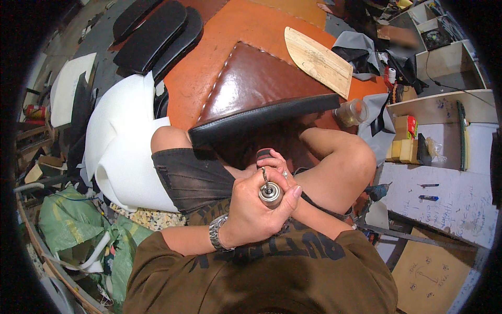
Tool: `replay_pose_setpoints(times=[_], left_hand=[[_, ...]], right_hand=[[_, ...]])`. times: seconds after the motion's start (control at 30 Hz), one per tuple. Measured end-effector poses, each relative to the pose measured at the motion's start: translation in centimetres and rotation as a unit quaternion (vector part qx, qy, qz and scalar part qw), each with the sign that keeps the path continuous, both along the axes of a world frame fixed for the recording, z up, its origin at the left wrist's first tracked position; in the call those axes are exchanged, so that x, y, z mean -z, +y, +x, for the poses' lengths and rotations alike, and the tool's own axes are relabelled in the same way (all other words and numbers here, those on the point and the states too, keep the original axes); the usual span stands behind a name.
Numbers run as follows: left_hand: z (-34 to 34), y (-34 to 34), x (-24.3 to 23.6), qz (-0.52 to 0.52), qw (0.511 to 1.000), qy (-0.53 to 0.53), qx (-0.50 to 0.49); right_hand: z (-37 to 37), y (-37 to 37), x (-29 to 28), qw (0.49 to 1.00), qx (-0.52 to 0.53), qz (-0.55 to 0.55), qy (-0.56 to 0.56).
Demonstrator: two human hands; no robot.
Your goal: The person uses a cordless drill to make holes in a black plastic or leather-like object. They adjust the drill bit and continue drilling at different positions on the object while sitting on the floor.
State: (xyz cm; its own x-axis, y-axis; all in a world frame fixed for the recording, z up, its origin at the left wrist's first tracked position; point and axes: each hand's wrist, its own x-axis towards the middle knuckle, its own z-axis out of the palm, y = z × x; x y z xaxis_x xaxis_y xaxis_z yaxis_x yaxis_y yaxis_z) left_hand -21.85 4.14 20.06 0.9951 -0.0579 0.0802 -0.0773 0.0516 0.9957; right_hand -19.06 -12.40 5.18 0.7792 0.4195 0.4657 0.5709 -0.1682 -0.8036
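What looks like a power drill [270, 193] is in my hands in front of my belly, its round metal chuck facing up and a thin twisted bit sticking out of it. Fingers and thumb of my left hand [256, 206], a metal watch on its wrist, are wrapped round the chuck. Farther out, my right hand [275, 161] closes on the red and black end of the tool; most of the drill's body is hidden by my hands. Just beyond my knees stands a black padded panel [266, 116] on its edge, near neither set of fingers.
On the floor ahead lie a brown leather-like sheet [251, 78] and a shaped wooden board [319, 63]. Black padded pieces [151, 39] are stacked at far left, with white foam [128, 141] nearer. A clear jar [351, 112] stands by the panel; right is a marked white board [444, 199].
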Motion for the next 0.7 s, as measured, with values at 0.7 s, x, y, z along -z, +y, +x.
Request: replay_pose_setpoints(times=[0.7], left_hand=[[-0.07, -0.19, 0.51, 0.006, 1.0, 0.021, -0.013]], right_hand=[[0.13, 0.09, 0.22, 1.0, -0.002, -0.016, 0.002]])
